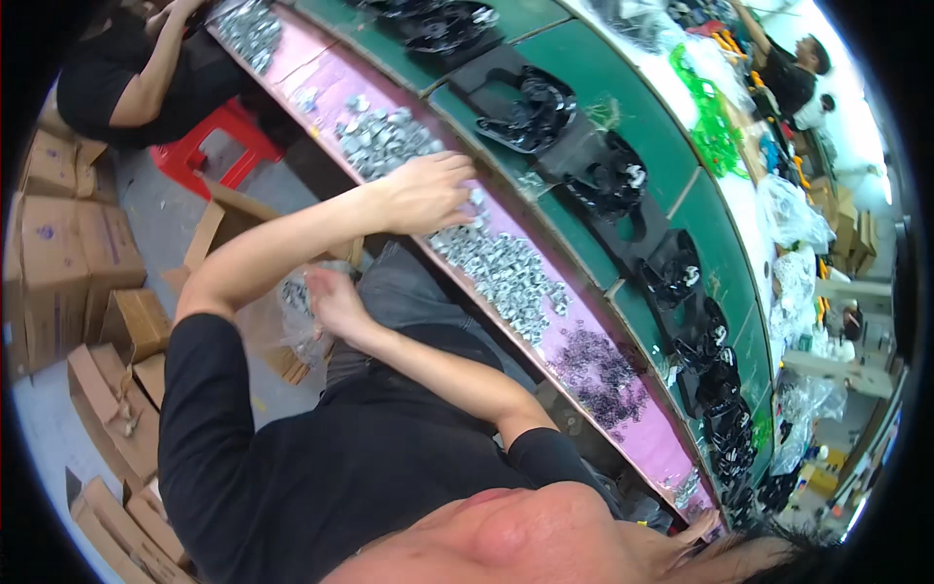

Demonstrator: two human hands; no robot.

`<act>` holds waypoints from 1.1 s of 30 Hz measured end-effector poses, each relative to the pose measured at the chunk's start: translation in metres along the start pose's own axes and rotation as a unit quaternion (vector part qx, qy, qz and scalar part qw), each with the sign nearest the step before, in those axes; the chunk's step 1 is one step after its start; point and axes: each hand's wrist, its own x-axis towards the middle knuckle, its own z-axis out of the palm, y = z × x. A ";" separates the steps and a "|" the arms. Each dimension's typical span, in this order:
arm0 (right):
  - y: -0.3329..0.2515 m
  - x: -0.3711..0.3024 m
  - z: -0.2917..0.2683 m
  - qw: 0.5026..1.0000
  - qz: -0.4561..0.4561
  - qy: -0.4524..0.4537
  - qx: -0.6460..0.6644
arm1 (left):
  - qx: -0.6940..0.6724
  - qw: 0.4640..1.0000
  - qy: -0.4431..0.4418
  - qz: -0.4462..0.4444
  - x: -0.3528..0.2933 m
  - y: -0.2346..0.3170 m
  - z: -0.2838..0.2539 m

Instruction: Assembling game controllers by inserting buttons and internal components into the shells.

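Observation:
My left hand [428,192] reaches over a pink work strip [316,83], between two heaps of small silvery metal parts. Its fingers are bent and look apart, with a few loose parts by the fingertips. On its far-left side lies a heap of larger parts [381,138]; toward the right spreads a heap of smaller ones [501,275]. Lower down, near my lap, my right hand [336,304] is closed at the edge of a clear plastic bag [295,316] with silvery parts in it. The fingertips at the bag are partly hidden.
Beyond the strip runs a green conveyor [662,161] carrying glossy black moulded parts [530,109]. Small dark rings [598,375] lie farther right on the strip. At left are cardboard boxes [78,248], a red stool [216,146] and a seated co-worker [117,83].

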 end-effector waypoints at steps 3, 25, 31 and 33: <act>0.009 0.006 -0.003 0.997 -0.066 -0.015 -0.031 | -0.091 0.989 -0.009 -0.112 -0.026 0.032 -0.079; -0.009 -0.003 0.014 0.988 -0.061 -0.076 -0.116 | -0.208 0.857 -0.280 -0.380 -0.284 -0.005 0.095; -0.009 -0.001 0.012 0.990 -0.084 -0.056 -0.101 | -0.182 0.878 -0.265 -0.354 -0.262 -0.020 0.119; -0.009 -0.005 0.011 0.987 -0.063 -0.083 -0.119 | -0.172 0.884 -0.260 -0.348 -0.256 -0.024 0.122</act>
